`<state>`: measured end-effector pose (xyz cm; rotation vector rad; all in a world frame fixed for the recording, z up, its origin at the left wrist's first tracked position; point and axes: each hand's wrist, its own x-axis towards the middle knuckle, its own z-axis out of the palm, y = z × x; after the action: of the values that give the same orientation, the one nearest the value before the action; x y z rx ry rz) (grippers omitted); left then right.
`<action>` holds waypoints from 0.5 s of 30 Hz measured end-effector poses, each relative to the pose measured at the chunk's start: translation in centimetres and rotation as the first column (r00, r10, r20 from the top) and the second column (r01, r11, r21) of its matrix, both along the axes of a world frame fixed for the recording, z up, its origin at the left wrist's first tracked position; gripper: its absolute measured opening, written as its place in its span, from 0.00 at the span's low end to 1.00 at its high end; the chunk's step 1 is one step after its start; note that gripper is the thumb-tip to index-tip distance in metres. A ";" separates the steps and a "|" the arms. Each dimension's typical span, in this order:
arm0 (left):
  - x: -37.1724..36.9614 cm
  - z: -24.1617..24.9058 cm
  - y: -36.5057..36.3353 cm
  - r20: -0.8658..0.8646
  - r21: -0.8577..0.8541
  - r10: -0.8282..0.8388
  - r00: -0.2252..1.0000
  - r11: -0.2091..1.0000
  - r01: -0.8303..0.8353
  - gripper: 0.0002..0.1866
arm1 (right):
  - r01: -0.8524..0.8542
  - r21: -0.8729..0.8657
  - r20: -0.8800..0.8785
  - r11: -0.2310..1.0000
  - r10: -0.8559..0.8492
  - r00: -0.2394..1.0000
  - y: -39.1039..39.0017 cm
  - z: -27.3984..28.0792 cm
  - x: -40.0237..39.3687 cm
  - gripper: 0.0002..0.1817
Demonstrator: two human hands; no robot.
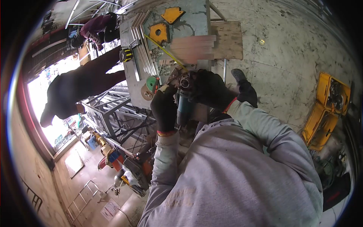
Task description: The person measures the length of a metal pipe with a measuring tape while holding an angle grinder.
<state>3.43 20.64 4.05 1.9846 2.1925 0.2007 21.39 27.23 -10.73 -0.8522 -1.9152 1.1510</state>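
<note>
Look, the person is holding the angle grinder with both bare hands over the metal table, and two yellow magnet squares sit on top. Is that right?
Not quite. In the head view both hands, left and right, wear dark gloves while gripping the angle grinder. The metal table and two yellow magnet squares are as you said.

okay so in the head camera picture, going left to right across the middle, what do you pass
Another person's dark bent-over figure → metal frame rack → left hand in a dark glove → teal angle grinder → right hand, also gloved → bare concrete floor → yellow case.
</note>
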 end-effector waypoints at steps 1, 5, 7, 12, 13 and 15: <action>0.0 0.0 0.1 -0.038 -0.009 -0.016 0.999 1.000 0.016 0.14 | -0.067 -0.014 -0.125 0.998 0.065 0.990 0.1 -0.4 -0.3 0.34; 0.5 -0.2 0.2 -0.099 -0.063 -0.038 0.994 0.998 0.032 0.15 | 0.031 0.125 0.150 0.992 -0.050 0.987 -0.2 1.1 0.8 0.37; 0.8 -0.1 0.4 0.062 0.013 -0.116 0.991 0.993 0.116 0.14 | 0.061 0.094 0.124 0.994 -0.073 0.990 0.0 1.9 1.3 0.38; 1.7 0.1 0.1 0.019 -0.005 0.044 0.999 0.999 -0.044 0.14 | -0.014 -0.051 0.181 0.999 0.023 0.983 0.2 2.7 1.9 0.44; 1.7 -0.1 -0.1 -0.011 0.017 0.094 0.995 0.995 -0.094 0.14 | -0.011 -0.026 0.146 1.000 0.015 0.989 0.2 2.6 1.9 0.45; 1.8 0.0 -0.4 0.017 0.065 0.051 0.999 0.997 -0.052 0.14 | -0.033 -0.063 0.192 0.997 0.045 0.980 0.3 2.8 2.0 0.46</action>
<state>5.25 20.29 4.03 1.9538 2.2569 0.2976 23.35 27.48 -7.91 -0.9942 -2.0715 1.1907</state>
